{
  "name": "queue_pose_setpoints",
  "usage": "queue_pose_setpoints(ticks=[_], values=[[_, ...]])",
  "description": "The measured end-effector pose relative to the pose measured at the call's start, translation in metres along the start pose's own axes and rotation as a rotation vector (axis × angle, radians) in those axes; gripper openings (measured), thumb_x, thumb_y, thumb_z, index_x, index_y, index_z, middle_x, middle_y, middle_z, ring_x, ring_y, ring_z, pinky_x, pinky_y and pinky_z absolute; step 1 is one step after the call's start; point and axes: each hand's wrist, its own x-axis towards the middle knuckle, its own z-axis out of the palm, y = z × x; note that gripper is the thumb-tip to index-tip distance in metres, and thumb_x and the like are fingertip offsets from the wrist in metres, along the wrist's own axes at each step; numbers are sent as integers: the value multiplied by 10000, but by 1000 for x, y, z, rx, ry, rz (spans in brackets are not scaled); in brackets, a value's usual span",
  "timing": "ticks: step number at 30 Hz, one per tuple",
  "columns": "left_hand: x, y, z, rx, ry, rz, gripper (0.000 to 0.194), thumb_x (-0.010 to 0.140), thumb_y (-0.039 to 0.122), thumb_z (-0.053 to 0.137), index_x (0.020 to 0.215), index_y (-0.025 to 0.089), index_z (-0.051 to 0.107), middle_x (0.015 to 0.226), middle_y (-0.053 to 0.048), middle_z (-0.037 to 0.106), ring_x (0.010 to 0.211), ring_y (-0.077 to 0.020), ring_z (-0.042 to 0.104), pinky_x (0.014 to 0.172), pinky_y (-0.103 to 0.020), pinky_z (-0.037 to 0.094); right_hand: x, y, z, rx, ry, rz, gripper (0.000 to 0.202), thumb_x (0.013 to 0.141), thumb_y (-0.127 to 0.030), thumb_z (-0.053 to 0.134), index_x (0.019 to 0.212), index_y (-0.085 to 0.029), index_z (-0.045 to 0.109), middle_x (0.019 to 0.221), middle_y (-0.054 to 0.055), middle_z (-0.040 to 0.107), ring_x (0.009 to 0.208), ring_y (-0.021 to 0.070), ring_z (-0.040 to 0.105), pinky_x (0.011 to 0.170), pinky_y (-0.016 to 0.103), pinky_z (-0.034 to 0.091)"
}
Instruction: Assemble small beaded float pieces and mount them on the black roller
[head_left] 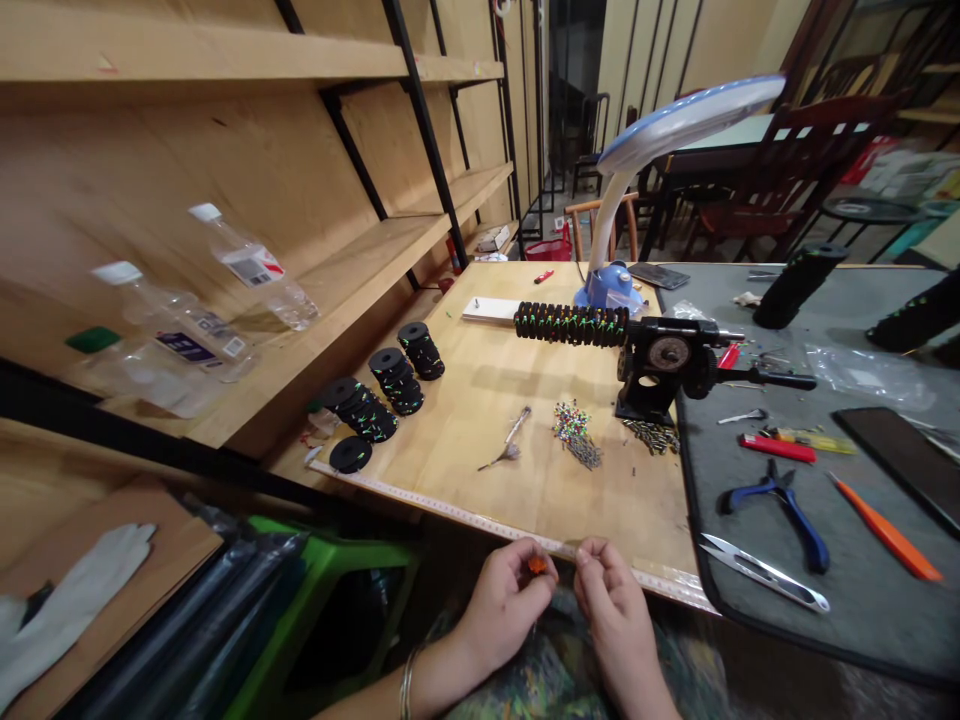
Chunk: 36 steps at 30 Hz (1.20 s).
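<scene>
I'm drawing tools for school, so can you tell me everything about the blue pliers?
The pliers have two curved blue handles, perhaps plastic or rubber coated, and a short, dark head that looks like metal. They lie on the grey mat at the picture's right, handles spread apart and head pointing toward the picture's top. Nothing but the mat seems to touch them.

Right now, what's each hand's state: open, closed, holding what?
Left hand: closed around a small orange item.
Right hand: closed in a pinch; whether it holds anything cannot be told.
</scene>
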Motion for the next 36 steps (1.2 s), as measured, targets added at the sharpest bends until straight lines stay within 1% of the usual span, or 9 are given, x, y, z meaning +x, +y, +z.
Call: queue_pose_setpoints(ticks=[4,7,12,16,21,24,28,33,36], values=[[0,1,3,52,74,62,42,642,179,615,636,148,587,581,15,537,558,-111,445,559,-222,378,-2,1,3,-45,-7,-15,496,699,-679,637,733,-201,510,517,-111,321,447,75,260,417,205,200],[0,3,5,35,80,45,84,650,209,650,622,149,598,552,25,529,538,-109,440,546,-221,370,-3,1,3,-57,-26,-22,490,709,-671,633,740,-196,515,536,-99,352,462,80,289,433,207,231],[0,3,4,17,72,82,94,685,228,670,665,139,648,621,-17,618,591,-133,507,591,-236,405,-1,-1,0,-64,-18,-35,475,724,-663,624,752,-200,519,530,-102,341,458,84,282,428,210,220],[0,3,0,35,84,102,77,683,190,662,742,141,654,627,3,585,582,-124,479,578,-227,393,-1,-1,-4,-83,15,-57,463,744,-661,605,741,-208,512,526,-105,326,462,88,268,424,212,214],[1,5,-1,40,49,100,45,688,165,598,648,156,579,592,12,527,597,-132,476,594,-232,389,-1,0,-4,-91,32,-65,458,750,-660,598,746,-211,508,528,-104,329,461,94,275,420,214,224],[2,4,-1,67,61,106,36,669,145,587,637,158,576,602,0,550,614,-140,493,619,-238,400,-1,-1,-3,-96,38,-63,458,748,-662,598,736,-212,510,519,-102,333,458,97,278,419,216,224],[3,5,3,93,79,87,45,639,132,603,609,157,582,564,15,536,552,-123,466,559,-225,379,-2,-5,0,-93,47,-55,469,719,-670,618,725,-211,522,516,-101,339,449,94,277,419,216,227],[4,5,7,92,92,85,40,659,163,649,623,148,641,584,-2,598,538,-120,487,548,-225,386,-2,-5,-2,-104,29,-64,442,733,-635,626,736,-200,546,534,-85,380,466,103,323,439,220,271],[5,5,2,65,99,115,53,689,196,671,681,144,662,648,-24,645,576,-130,519,571,-230,401,-2,-5,-7,-138,-37,-94,359,790,-548,616,784,-190,585,624,-40,490,554,130,424,520,233,357]])
